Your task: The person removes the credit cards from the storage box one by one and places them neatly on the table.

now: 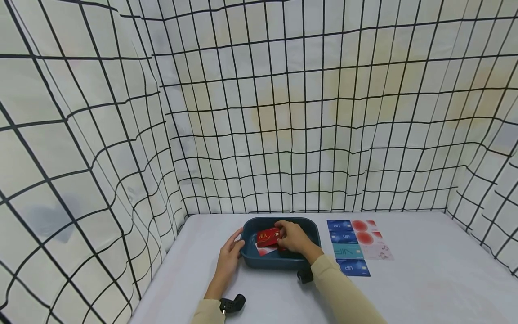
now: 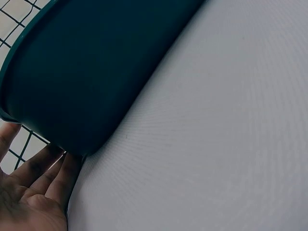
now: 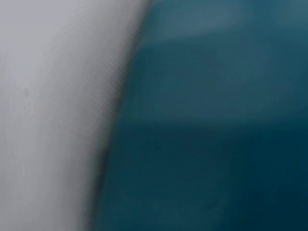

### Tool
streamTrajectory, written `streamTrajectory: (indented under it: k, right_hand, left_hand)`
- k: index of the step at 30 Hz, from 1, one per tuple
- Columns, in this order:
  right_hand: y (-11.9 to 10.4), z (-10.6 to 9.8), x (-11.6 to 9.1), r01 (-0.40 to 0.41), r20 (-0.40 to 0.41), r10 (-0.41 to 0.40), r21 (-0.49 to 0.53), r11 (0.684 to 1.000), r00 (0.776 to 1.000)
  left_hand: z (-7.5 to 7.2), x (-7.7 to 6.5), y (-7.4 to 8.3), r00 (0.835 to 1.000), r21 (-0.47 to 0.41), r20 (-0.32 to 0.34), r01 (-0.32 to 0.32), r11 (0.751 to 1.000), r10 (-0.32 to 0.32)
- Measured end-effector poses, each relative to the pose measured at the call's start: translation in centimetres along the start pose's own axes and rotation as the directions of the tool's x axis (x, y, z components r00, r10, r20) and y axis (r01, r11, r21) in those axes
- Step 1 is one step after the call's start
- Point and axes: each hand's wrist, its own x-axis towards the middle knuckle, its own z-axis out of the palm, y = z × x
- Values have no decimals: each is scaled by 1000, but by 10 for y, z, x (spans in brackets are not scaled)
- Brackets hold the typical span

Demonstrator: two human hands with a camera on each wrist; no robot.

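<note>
A dark blue-green plastic basin (image 1: 275, 263) stands on the white table in the head view. Inside it lie several cards, among them a red VIP card (image 1: 266, 236) on top and a red-and-white card (image 1: 265, 250) partly beneath. My right hand (image 1: 296, 238) reaches into the basin and pinches the red VIP card at its right edge. At the basin's left end, my left hand (image 1: 229, 257) rests with extended fingers against the wall and rim. The left wrist view shows these fingers (image 2: 60, 180) along the basin's outer side. Basin wall (image 3: 207, 86) fills most of the right wrist view, blurred, hiding the right hand.
Right of the basin, cards lie in two columns: blue VIP cards (image 1: 353, 267), a teal VIP card (image 1: 347, 251), and red-patterned and pink cards (image 1: 378, 252). White cloth walls with black netting (image 1: 283, 135) enclose the table (image 1: 437, 270) at the back and sides.
</note>
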Motion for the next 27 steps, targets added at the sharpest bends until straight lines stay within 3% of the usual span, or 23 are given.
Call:
streamTrajectory:
  k: [14,27]
  right_hand:
    - [-1,-1,-2,44,-45,-41,71,996,998]
    - [-3,-2,-3,35,-96,-25,100,994,995]
  left_hand:
    - [-2,1,-1,1000,9,0,1,1000,-1]
    - [-1,2,-4,1000,7,-4,-3,1000,3]
